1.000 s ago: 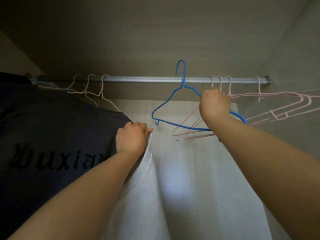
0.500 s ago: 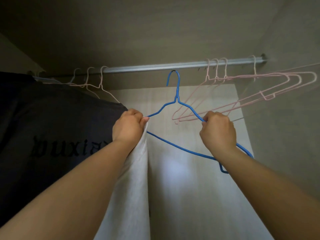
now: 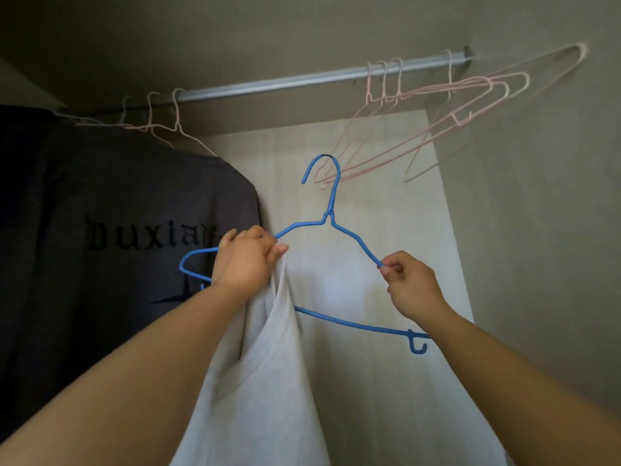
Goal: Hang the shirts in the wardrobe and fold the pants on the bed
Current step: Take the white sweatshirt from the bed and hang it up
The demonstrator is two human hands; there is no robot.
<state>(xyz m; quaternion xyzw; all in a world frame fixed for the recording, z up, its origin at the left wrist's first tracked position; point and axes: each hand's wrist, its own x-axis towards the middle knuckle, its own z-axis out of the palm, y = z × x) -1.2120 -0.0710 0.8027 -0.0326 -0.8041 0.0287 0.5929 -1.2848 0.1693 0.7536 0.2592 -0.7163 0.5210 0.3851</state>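
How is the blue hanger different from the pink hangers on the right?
The blue hanger is off the rail, pinched by the right hand; the pink hangers hang from the rail, untouched. The blue hanger faces us flat; the pink hangers tilt sideways. All are thin and carry no clothes.

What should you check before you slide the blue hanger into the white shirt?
1. Blue hanger hook clear of the rail: ok.
2. Right hand pinches the hanger's shoulder wire: ok.
3. Left hand grips the white shirt at its top edge: ok.
4. Shirt's neck opening found and spread: cannot tell.
5. Hanger inside the shirt: not ok, it is outside.
6. Bare rail between the dark shirt and the pink hangers: ok.
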